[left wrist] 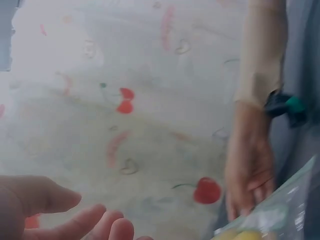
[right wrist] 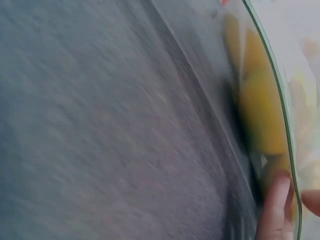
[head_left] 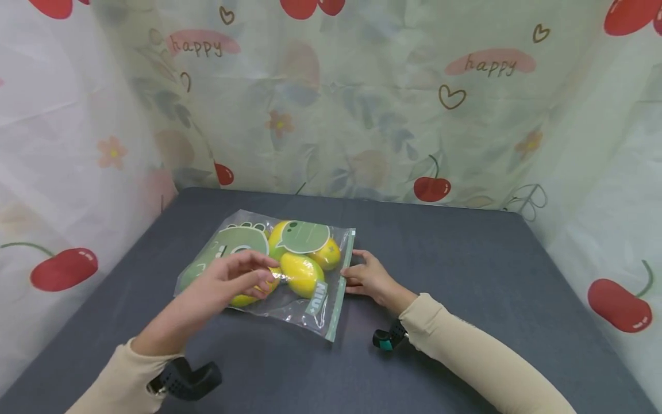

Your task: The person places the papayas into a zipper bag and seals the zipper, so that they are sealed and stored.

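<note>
A clear zip bag with green cartoon print lies on the dark table, holding several yellow, lemon-like fruits. At the bag's right side, my right hand pinches the green zip edge. The right wrist view shows a finger on one side of that strip and the thumb on the other. My left hand hovers over the bag's front left part, fingers loosely bent with nothing between them, and hides some of the fruit. In the left wrist view, its thumb and fingertips stand apart.
The dark cloth-covered table extends around the bag. A patterned curtain with cherries and "happy" lettering encloses the back and both sides. Black wrist devices sit on the left wrist and the right wrist.
</note>
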Tool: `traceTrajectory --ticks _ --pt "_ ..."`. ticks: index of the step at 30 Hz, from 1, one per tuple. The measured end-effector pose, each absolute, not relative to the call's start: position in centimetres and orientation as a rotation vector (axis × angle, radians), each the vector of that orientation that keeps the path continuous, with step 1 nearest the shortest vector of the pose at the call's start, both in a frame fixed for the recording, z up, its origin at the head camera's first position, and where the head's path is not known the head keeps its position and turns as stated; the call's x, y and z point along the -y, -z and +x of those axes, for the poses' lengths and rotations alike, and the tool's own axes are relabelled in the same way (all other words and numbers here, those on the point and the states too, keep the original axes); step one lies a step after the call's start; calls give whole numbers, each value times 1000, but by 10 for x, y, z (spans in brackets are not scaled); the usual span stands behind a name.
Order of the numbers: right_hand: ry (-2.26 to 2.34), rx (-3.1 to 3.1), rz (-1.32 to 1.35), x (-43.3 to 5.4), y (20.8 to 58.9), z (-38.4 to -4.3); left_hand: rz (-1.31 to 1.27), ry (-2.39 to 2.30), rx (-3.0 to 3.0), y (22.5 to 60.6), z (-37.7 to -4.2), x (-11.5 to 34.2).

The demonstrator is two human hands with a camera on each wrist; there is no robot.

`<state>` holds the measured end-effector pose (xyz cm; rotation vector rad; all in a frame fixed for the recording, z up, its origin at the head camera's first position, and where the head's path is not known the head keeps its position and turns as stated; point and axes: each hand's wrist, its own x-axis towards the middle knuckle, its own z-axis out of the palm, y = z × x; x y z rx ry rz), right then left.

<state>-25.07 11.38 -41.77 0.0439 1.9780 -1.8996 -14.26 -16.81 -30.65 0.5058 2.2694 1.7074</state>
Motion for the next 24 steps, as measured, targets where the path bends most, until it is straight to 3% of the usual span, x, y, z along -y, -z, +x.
traceTrajectory --ticks 9,24 --pt "1895 -2047 6 -125 419 -247 454 -1758 -2573 294 -150 194" --pt "1803 -2221 11 -192 409 -254 337 -1769 -2701 313 -167 203"
